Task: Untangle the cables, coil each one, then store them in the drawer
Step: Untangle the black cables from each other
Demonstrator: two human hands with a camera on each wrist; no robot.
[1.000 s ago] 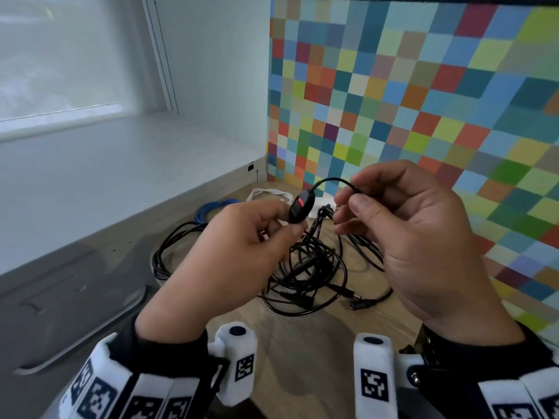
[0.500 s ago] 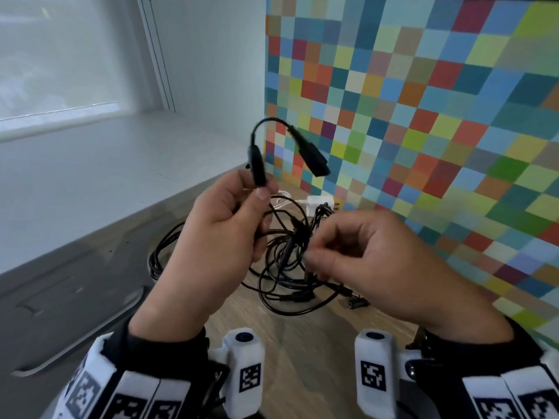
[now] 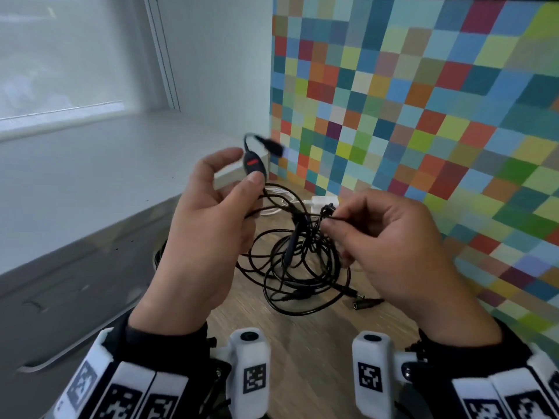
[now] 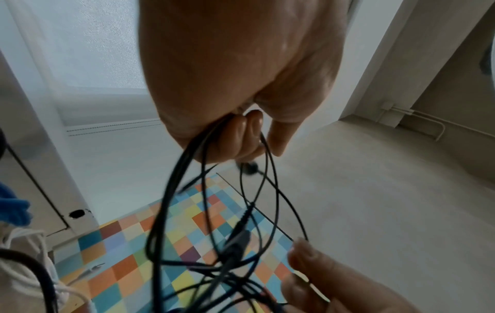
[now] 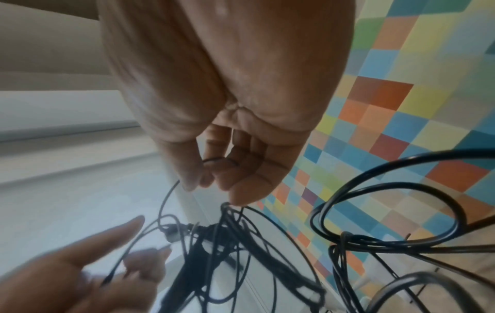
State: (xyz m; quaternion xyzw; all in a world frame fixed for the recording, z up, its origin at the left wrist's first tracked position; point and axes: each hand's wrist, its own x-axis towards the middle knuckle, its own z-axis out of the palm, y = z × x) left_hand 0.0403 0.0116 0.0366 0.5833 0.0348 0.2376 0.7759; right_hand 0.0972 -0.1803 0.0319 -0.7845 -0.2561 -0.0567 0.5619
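A tangle of thin black cables hangs from both hands over the wooden desktop, its lower loops lying on the wood. My left hand pinches the black inline switch with its red button between thumb and fingers, and the short plug end arches above it. In the left wrist view several strands run out of that hand. My right hand pinches one thin black strand at the top of the tangle. The grey drawer front is closed at the left.
A white cable with its plug block lies behind the tangle by the checkered wall. Two black jack ends rest on the wood at the right. A blue cable and white cord lie at the left.
My right hand let go of the cable end by the switch, dropped to the tangle and now pinches a thin strand. The left hand raised the switch end.
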